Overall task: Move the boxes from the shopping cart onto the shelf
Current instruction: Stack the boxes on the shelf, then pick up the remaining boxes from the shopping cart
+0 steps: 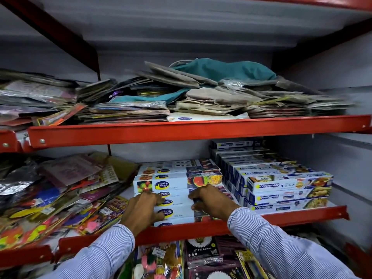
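A stack of long white cling-film boxes [177, 185] with fruit pictures lies on the red-edged middle shelf [281, 217]. My left hand [141, 210] presses on the left part of the front boxes, fingers curled over their edges. My right hand [211, 200] grips the right part of the same front boxes. To the right stands a taller stack of white and blue foil-wrap boxes [281, 186]. The shopping cart is out of view.
Loose packets of party goods [60, 198] crowd the shelf's left side. The upper shelf [181, 131] holds piles of flat bags and a teal cloth [221, 70]. Balloon packs [201, 256] hang below the shelf edge.
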